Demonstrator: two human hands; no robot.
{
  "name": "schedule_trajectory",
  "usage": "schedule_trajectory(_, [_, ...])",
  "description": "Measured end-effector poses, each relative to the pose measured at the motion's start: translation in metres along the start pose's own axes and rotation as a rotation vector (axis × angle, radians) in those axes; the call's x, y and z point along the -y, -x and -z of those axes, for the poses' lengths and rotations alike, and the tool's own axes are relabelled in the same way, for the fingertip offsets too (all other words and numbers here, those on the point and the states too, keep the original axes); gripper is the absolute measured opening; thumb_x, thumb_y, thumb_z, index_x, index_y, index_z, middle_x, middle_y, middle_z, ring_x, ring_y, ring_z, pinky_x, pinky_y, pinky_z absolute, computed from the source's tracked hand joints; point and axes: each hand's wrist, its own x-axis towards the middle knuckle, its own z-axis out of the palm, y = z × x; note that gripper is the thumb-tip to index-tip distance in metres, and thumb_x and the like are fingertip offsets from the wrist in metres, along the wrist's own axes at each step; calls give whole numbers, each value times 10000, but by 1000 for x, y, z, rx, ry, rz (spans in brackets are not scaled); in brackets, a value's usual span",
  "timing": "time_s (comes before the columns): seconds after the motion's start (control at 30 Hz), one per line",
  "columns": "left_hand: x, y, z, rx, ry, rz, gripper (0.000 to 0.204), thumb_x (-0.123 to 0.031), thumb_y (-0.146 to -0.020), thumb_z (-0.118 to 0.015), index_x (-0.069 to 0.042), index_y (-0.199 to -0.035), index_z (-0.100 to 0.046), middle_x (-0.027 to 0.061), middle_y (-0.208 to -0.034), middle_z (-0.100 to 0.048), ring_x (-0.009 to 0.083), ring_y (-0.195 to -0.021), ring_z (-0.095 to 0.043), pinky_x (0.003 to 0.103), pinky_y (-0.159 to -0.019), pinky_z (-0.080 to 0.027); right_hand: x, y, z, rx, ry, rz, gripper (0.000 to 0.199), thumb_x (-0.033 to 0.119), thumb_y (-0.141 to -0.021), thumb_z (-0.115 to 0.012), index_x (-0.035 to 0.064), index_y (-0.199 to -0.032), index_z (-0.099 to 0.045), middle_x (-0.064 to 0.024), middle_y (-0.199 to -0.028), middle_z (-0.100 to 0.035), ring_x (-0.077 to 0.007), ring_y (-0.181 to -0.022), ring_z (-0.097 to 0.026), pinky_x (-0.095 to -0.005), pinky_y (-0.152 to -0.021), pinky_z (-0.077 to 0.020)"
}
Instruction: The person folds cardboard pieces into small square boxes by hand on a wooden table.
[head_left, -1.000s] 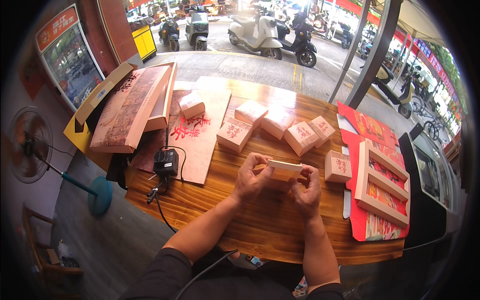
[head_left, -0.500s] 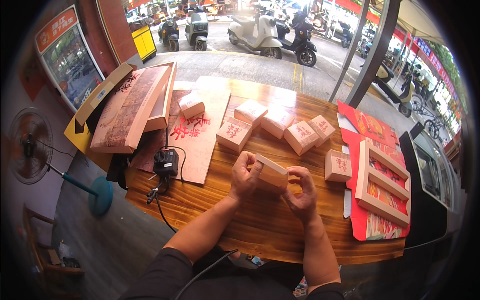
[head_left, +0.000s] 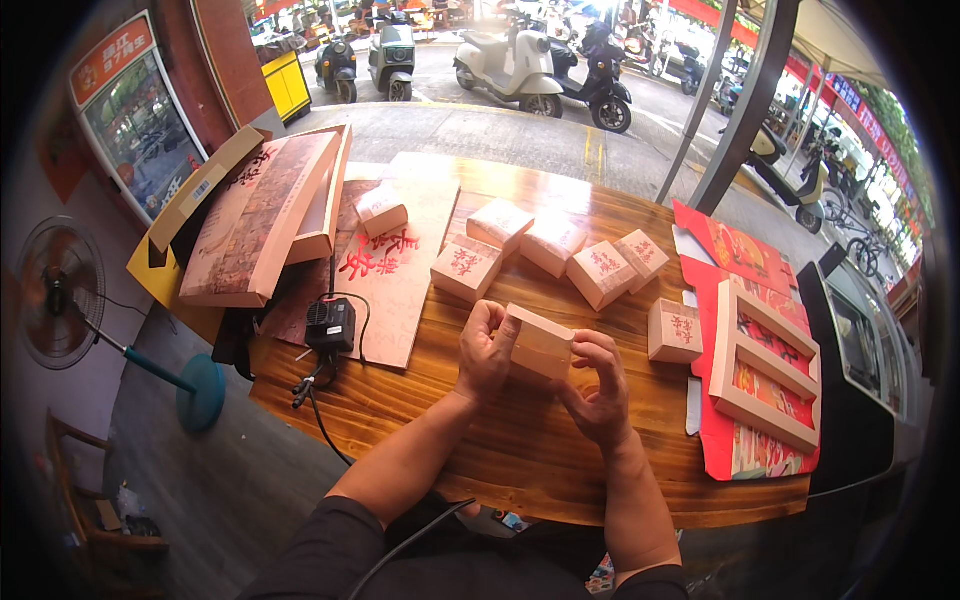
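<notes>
Between my two hands, above the wooden table [head_left: 480, 440], is a small pale-pink cardboard box [head_left: 541, 345], tilted with one plain side toward me. My left hand [head_left: 484, 350] grips its left end, thumb along the edge. At its right end, my right hand [head_left: 597, 388] pinches the lower corner with thumb and fingers. Beyond them sit several similar boxes with red lettering: one box [head_left: 467, 267] just past my left hand, a box [head_left: 601, 274] farther right, and a lone box [head_left: 675, 331] to the right of my right hand.
On the right, a cream divider frame [head_left: 768, 366] lies over red printed card [head_left: 712, 440]. A large open gift box [head_left: 262, 215] leans at the left beside a flat printed panel [head_left: 400, 310]. A black adapter [head_left: 330, 325] with cables rests there. A fan [head_left: 203, 392] stands on the floor.
The held box has tipped slightly, so more of its plain side faces me. My right hand's fingers have shifted a little at its right end. The other boxes stay in place.
</notes>
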Motion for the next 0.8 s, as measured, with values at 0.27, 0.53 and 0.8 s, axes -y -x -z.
schedule_trajectory(0.27, [-9, 2, -9, 35, 14, 25, 264, -260, -998, -640, -51, -891, -519, -26, -801, -510, 52, -744, -456, 225, -662, -432, -4, 4, 6, 26, 45, -53, 598, 136, -774, -829, 44, -1303, -565, -142, -1225, -597, -272, -1043, -623, -347, -784, -550])
schedule_trajectory(0.53, [-8, 7, -10, 156, 174, -52, 239, -203, -954, -703, -56, -1020, -526, 4, -980, -565, 76, -842, -546, 266, -783, -515, -9, 4, 5, 40, 4, -194, 737, 169, -769, -839, 39, -1412, -503, -134, -1221, -588, -232, -1032, -602, -324, -790, -552])
schedule_trajectory(0.8, [-10, 9, -5, 263, 93, -20, 241, -257, -1020, -571, -19, -1039, -604, 34, -1006, -610, 121, -931, -557, 275, -861, -460, -20, 9, 3, 17, -24, -213, 737, 216, -793, -839, 48, -1422, -494, -128, -1217, -586, -214, -1022, -597, -311, -779, -561])
